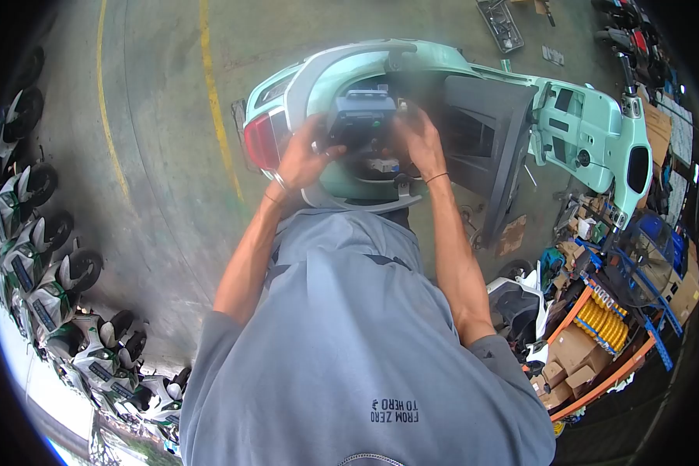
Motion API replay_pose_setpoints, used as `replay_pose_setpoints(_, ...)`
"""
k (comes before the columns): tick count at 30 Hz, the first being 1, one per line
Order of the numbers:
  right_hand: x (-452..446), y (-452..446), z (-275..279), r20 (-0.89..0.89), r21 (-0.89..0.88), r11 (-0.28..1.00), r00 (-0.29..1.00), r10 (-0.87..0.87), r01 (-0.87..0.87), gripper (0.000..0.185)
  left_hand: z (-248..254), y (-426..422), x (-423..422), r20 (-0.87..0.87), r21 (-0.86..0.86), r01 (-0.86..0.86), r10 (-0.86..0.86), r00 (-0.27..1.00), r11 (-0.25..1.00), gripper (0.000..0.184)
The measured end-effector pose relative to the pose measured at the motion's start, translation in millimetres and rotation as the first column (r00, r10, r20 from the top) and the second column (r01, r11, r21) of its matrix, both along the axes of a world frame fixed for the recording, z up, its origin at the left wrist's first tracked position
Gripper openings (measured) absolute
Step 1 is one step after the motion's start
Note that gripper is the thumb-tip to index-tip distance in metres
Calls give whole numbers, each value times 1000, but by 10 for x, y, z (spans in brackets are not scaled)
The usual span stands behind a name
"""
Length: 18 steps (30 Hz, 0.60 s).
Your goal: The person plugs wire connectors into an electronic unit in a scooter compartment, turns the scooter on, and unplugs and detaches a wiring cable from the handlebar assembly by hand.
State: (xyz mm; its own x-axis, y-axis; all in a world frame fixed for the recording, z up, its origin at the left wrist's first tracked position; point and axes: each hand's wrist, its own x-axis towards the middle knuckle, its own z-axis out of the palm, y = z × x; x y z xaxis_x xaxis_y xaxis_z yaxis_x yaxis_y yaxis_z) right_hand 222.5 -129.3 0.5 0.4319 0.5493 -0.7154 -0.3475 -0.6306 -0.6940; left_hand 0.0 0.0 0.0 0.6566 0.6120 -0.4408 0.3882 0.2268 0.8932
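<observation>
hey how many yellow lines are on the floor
2. One line is farther left on the floor; the other line runs nearer the red tail light. More could be hidden beneath the scooter.

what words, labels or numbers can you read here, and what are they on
"FROM ZERO TO HERO": on the wearer's grey-blue T-shirt, upside down in the picture, with a small mark beside it.
Too small or blurred to read: any markings on the parked motorcycles, the cardboard boxes and the blue-grey unit in the mint-green scooter body.
No other text is readable.
</observation>
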Motion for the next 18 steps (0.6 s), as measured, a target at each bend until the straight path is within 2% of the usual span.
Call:
replay_pose_setpoints(2,-105,-32,30,283,117,987,956,72,-109,48,102,102,41,-38,57,199,-197,980,978,64)
replay_pose_setpoints(3,-2,-210,90,276,112,988,959,69,-103,48,111,-33,211,-18,213,268,-271,962,940,65)
replay_pose_setpoints(5,41,-398,44,447,270,939,892,73,-212,50,60,-127,334,-13,233,327,-333,943,916,63)
replay_pose_setpoints(6,-6,-440,-10,52,464,879,987,-152,111,50,80,-152,403,-22,238,342,-347,938,909,63)
replay_pose_setpoints(7,-4,-520,-31,46,467,875,985,-167,126,50,99,-191,472,-27,239,367,-372,928,899,62)
replay_pose_setpoints(8,-21,-635,-36,-226,514,781,935,-275,354,49,113,-219,528,-34,241,393,-396,917,888,61)
replay_pose_setpoints(9,-72,-717,9,-488,487,658,804,-341,575,48,126,-252,568,-42,235,411,-413,910,881,61)
replay_pose_setpoints(11,-111,-773,2,-558,451,604,736,-383,657,47,140,-277,671,-22,266,412,-422,906,871,58)
replay_pose_setpoints(13,-132,-707,53,-144,511,784,934,-326,352,53,86,-303,728,-51,263,454,-457,888,852,59)
replay_pose_setpoints(14,-81,-713,25,-227,452,790,910,-347,414,57,-21,-291,752,-26,219,454,-460,887,863,59)
replay_pose_setpoints(15,-35,-783,-173,-80,452,832,944,-321,321,55,-105,-252,788,-1,175,456,-463,886,873,59)
replay_pose_setpoints(17,-58,-821,-289,-75,425,828,925,-371,367,53,-172,-64,905,35,-120,468,-468,883,875,52)
replay_pose_setpoints(18,-68,-851,-346,-73,415,824,917,-392,386,52,-192,27,980,-30,76,498,-497,867,864,48)
